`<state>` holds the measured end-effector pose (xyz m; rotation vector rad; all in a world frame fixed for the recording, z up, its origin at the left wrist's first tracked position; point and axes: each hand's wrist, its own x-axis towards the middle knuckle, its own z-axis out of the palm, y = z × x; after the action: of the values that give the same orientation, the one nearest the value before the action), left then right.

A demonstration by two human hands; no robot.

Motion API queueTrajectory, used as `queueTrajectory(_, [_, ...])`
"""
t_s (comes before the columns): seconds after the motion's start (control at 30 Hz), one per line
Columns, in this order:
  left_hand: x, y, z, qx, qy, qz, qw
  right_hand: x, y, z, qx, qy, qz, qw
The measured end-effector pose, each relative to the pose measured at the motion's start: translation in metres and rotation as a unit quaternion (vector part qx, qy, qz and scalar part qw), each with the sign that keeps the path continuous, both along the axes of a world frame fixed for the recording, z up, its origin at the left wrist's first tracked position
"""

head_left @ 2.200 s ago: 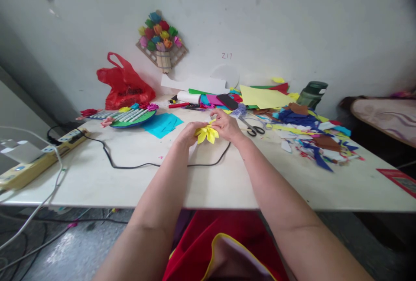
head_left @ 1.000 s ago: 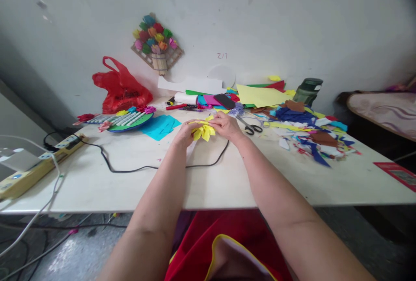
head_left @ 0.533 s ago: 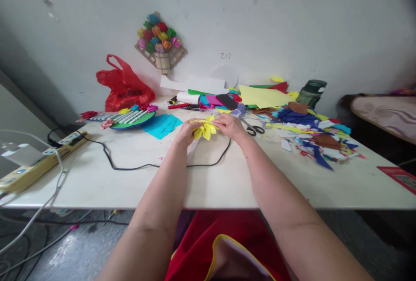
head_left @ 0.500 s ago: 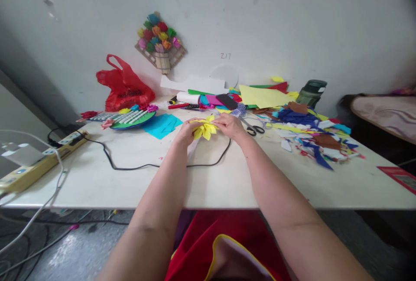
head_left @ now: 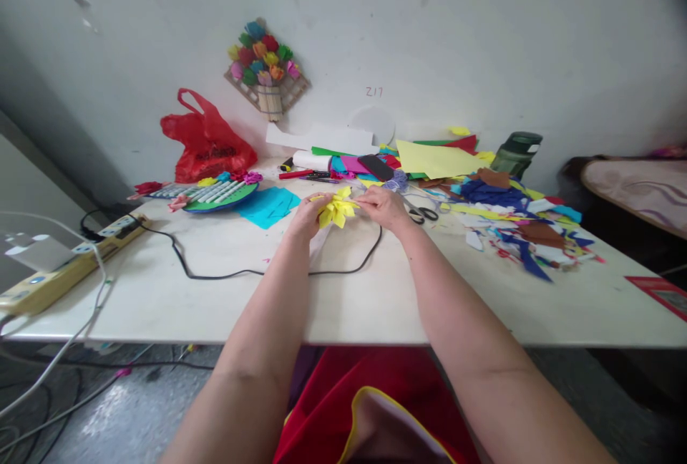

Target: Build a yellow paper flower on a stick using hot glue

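Both my hands meet over the middle of the white table [head_left: 376, 292] around a yellow folded paper flower [head_left: 335, 211]. My left hand [head_left: 305, 216] grips the flower from its left side with closed fingers. My right hand [head_left: 384, 207] pinches the petals on its right side. The flower is held just above the tabletop, its petals fanned out between my fingers. A black cable [head_left: 215, 274] runs across the table under my wrists.
Scissors [head_left: 419, 212] lie right of my right hand. Coloured paper scraps [head_left: 515, 228] cover the right side. Blue paper [head_left: 267, 205], a green craft plate [head_left: 215, 194], a red bag [head_left: 207, 143], a dark bottle [head_left: 515, 154], and a power strip [head_left: 59, 267] at left.
The yellow flower has been turned and shifted slightly between my fingers. Both hands stay at the same spot above the table.
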<state>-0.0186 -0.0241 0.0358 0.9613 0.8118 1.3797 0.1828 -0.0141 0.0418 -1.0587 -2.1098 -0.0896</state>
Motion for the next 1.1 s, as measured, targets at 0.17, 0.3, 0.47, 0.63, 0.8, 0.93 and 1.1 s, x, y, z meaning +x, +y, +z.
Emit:
queueTrajectory(0.17, [-0.001,0.002,0.000,-0.003,-0.030,0.043,0.999,0.013,-0.002,0.006,-0.049,-0.014,-0.050,0.997])
queueTrajectory(0.3, [0.000,0.003,0.001,0.003,-0.035,0.059,0.998,0.018,-0.004,0.008,-0.124,-0.052,-0.211,0.968])
queueTrajectory(0.47, [0.000,0.005,-0.002,0.021,-0.044,0.063,0.997,0.020,0.000,0.001,-0.249,-0.108,-0.334,0.903])
queueTrajectory(0.63, [-0.001,0.007,-0.002,0.028,-0.046,0.070,0.996,0.022,0.004,-0.008,-0.231,-0.123,-0.350,0.899])
queueTrajectory(0.8, [-0.001,0.008,-0.002,0.022,-0.048,0.088,0.995,0.008,0.001,-0.012,-0.128,-0.121,-0.285,0.942])
queueTrajectory(0.93, [-0.002,0.007,-0.003,0.026,-0.050,0.088,0.995,-0.012,-0.001,-0.015,-0.121,-0.165,-0.198,0.958])
queueTrajectory(1.1, [-0.002,0.005,-0.002,0.033,-0.058,0.096,0.993,-0.033,0.000,-0.022,-0.152,-0.201,-0.180,0.951])
